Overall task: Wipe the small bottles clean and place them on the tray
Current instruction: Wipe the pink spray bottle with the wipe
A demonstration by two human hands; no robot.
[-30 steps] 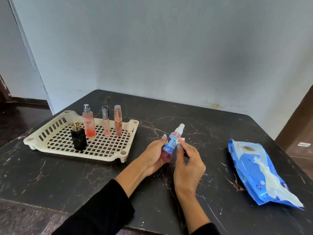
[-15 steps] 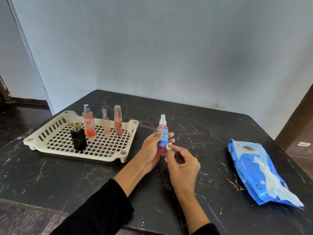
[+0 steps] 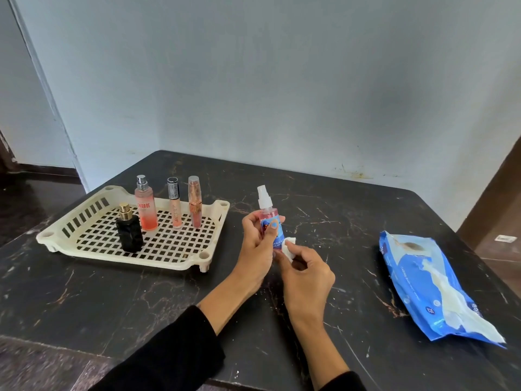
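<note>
My left hand (image 3: 258,244) grips a small pink spray bottle (image 3: 267,213) with a blue label and white nozzle, held upright above the table. My right hand (image 3: 306,273) pinches a small white wipe (image 3: 289,246) against the bottle's lower side. The cream slotted tray (image 3: 197,251) lies to the left. On it stand a black perfume bottle (image 3: 129,232), a pink spray bottle (image 3: 146,206) and two slim tubes (image 3: 174,204) (image 3: 194,203).
A blue pack of wet wipes (image 3: 428,289) lies at the right, a wipe hanging from its opening. The dark marble table (image 3: 112,292) ends at its front edge near my sleeves. A wall stands close behind the table.
The spray bottle went from tilted to upright and shifted slightly left. My right hand with the wipe moved down from the bottle's neck to its lower side.
</note>
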